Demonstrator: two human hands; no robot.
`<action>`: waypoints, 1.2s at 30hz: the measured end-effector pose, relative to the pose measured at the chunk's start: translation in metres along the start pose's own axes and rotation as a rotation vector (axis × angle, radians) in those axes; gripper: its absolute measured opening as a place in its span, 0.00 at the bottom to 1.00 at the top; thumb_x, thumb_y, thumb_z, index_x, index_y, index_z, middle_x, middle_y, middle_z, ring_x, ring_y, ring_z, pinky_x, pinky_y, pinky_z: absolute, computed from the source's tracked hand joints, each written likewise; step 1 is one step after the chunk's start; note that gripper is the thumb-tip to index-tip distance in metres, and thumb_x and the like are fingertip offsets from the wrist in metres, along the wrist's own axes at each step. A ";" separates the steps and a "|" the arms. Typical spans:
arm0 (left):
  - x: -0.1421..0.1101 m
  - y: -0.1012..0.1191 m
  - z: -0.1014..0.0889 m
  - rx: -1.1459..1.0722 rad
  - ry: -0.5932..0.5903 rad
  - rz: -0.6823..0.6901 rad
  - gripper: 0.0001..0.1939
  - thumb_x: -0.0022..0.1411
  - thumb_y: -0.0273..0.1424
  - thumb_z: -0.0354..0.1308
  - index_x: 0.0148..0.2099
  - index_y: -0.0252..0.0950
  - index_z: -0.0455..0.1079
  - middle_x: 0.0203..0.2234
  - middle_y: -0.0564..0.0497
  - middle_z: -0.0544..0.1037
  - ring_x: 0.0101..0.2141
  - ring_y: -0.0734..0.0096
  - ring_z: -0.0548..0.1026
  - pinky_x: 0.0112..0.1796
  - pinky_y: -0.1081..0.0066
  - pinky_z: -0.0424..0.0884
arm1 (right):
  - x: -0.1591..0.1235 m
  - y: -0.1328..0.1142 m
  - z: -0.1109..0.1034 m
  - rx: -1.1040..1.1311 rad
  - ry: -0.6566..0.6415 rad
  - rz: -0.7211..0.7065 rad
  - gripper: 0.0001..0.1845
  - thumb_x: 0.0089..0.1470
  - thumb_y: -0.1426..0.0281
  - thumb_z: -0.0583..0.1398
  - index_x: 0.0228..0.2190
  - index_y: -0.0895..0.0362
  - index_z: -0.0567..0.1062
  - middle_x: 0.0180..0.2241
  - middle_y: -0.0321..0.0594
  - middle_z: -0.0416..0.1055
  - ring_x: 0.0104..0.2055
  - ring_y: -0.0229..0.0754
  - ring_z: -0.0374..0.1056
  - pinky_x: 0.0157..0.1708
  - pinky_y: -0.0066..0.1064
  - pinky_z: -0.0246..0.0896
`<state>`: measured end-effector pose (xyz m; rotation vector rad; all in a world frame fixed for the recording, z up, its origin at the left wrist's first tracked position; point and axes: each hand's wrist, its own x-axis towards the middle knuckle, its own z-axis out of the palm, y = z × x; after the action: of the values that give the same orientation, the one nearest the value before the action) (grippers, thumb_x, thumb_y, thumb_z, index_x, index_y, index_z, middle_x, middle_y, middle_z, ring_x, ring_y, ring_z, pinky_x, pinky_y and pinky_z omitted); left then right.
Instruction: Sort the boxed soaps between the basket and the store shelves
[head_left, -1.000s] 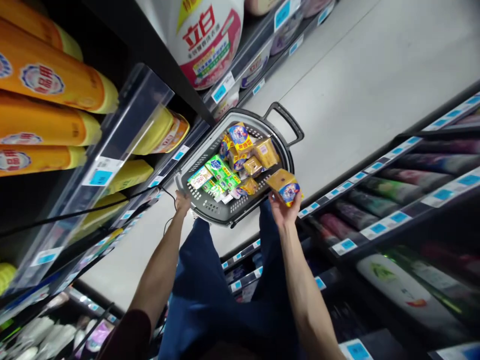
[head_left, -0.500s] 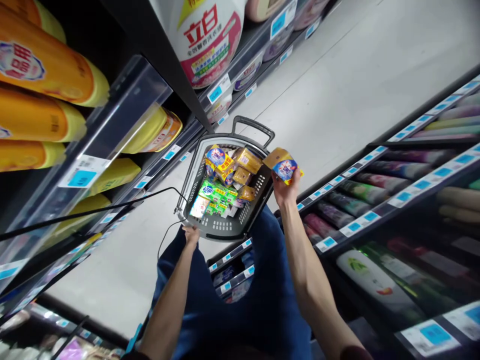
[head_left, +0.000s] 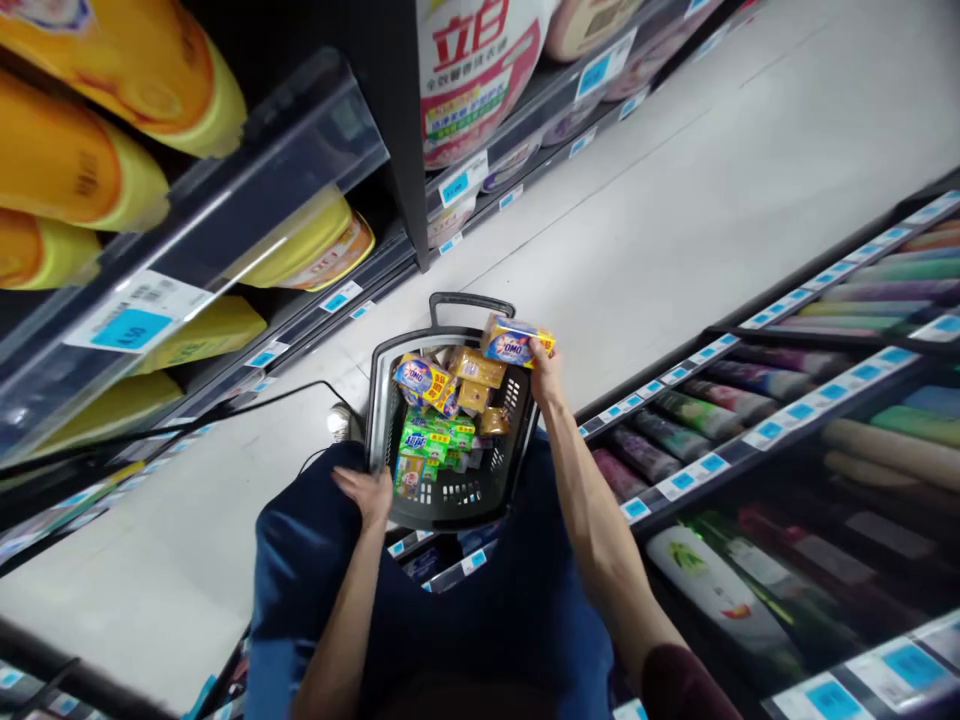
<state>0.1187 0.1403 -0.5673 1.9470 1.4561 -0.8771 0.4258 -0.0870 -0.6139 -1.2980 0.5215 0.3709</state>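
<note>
Dark blue trousers, knees apart, and the basket is now pulled in close between them! At its near left corner the left hand has loosened: it gripped there a second ago, but now the fingers splay wide with nothing in them, and whether the palm touches the rim I can't tell. Inside the basket, at its near end, lies a small flat packet; next come the green packs, then the gold-wrapped packs with an OMO box on their left. And here's the big change, at the basket's far right corner: the right hand, fingers closed firmly round one end of the blue-and-gold OMO pack, has swung it in from outside the right side and turned its label toward us. By my reckoning, it now sits with the load, held rather than released. Past the basket's far end stands its black handle, then pale floor, and beyond, left, a big white bottle.
</note>
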 end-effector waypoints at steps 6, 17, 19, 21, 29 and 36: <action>0.089 0.120 -0.069 -0.015 0.133 0.707 0.32 0.70 0.43 0.51 0.71 0.36 0.55 0.68 0.38 0.60 0.68 0.52 0.59 0.67 0.57 0.56 | -0.004 0.003 0.002 0.022 0.009 0.006 0.27 0.43 0.56 0.74 0.41 0.58 0.79 0.37 0.37 0.82 0.35 0.40 0.78 0.41 0.31 0.75; 0.155 0.200 -0.074 0.479 -0.017 1.012 0.17 0.71 0.43 0.52 0.54 0.40 0.71 0.49 0.39 0.79 0.53 0.51 0.74 0.51 0.60 0.69 | 0.002 -0.008 0.017 0.019 -0.071 0.100 0.29 0.38 0.54 0.76 0.38 0.58 0.80 0.33 0.39 0.82 0.32 0.44 0.78 0.39 0.35 0.77; 0.156 0.194 -0.073 0.463 0.004 1.011 0.17 0.71 0.44 0.52 0.53 0.41 0.71 0.48 0.40 0.80 0.53 0.52 0.74 0.49 0.61 0.70 | 0.005 -0.009 0.024 -0.014 -0.122 0.114 0.29 0.37 0.55 0.76 0.38 0.58 0.80 0.34 0.40 0.82 0.34 0.44 0.79 0.39 0.34 0.76; 0.158 0.188 -0.074 0.440 0.016 1.011 0.18 0.71 0.45 0.52 0.52 0.41 0.72 0.47 0.40 0.80 0.52 0.51 0.75 0.48 0.61 0.70 | 0.007 -0.010 0.030 -0.042 -0.170 0.112 0.29 0.36 0.55 0.76 0.39 0.57 0.80 0.36 0.40 0.82 0.35 0.45 0.79 0.40 0.34 0.76; 0.170 0.134 -0.089 0.460 0.169 0.873 0.23 0.72 0.47 0.46 0.54 0.37 0.72 0.44 0.37 0.80 0.47 0.47 0.78 0.43 0.60 0.71 | 0.020 0.002 0.058 0.006 -0.319 0.115 0.29 0.40 0.53 0.74 0.41 0.56 0.79 0.38 0.40 0.82 0.37 0.47 0.79 0.40 0.36 0.76; 0.171 0.118 -0.091 0.418 0.148 0.813 0.21 0.71 0.47 0.48 0.53 0.38 0.71 0.42 0.37 0.80 0.48 0.48 0.78 0.45 0.61 0.71 | 0.025 0.000 0.090 -0.151 -0.549 0.130 0.28 0.38 0.60 0.77 0.42 0.55 0.80 0.40 0.39 0.82 0.40 0.45 0.78 0.41 0.31 0.75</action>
<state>0.2826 0.2813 -0.6364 2.6407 0.4346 -0.6797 0.4604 -0.0009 -0.6110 -1.2419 0.1125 0.8572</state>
